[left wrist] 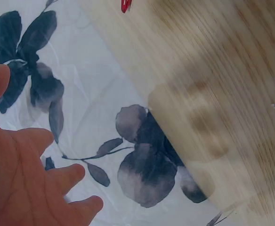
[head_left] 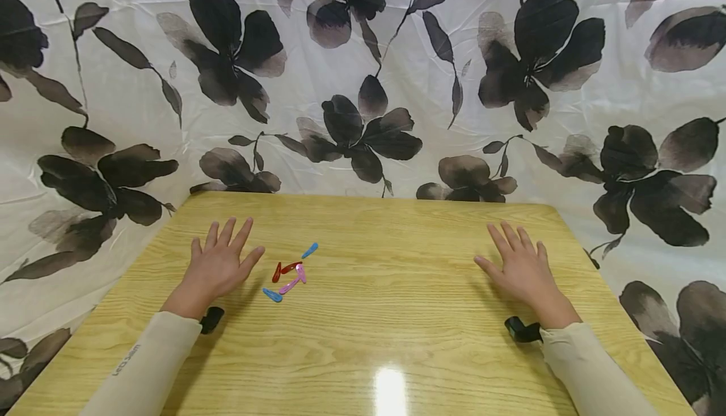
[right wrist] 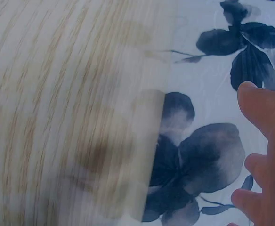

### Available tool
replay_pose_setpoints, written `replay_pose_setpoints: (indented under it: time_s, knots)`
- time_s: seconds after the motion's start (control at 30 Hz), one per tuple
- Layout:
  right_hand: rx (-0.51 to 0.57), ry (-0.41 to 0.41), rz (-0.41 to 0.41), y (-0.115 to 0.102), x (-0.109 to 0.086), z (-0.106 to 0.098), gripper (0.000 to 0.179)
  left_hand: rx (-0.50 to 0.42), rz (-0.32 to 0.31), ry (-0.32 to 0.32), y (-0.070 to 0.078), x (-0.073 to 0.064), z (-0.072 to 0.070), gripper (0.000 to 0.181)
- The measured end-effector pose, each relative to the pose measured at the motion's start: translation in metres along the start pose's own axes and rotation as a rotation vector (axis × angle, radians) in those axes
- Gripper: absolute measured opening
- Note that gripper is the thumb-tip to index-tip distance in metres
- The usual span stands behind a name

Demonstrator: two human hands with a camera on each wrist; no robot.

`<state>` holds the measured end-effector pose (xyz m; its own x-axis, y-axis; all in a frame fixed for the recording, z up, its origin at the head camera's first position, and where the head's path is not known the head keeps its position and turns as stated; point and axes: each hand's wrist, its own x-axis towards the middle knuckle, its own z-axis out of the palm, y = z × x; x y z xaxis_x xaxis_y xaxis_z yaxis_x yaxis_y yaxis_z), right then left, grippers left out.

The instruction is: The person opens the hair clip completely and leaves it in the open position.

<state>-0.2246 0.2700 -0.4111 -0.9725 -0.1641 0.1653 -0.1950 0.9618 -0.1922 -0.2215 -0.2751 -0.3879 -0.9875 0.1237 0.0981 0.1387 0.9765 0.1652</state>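
Observation:
Several snap hair clips lie loosely together left of the middle of the table in the head view. Two are red, a short-looking red clip and a slanted red clip. A pink clip and another pink clip lie nearer. One blue clip is farthest back, and a second blue clip is nearest the front. My left hand is left of the clips, fingers spread, holding nothing. Far to their right, my right hand also has spread fingers and holds nothing. Part of a red clip shows in the left wrist view.
The clips lie on a wood-grain table with a glare spot near its front. A white curtain with dark flowers hangs behind and along both sides. Dark devices sit at the left wrist and the right wrist.

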Motion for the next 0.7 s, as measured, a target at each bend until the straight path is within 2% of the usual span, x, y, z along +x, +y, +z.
replay_pose_setpoints:
  time_s: [0.7]
  knots:
    - [0.004, 0.013, -0.038, -0.018, 0.006, 0.002, 0.078, 0.008, 0.007, -0.003, 0.0, -0.001, -0.004, 0.074]
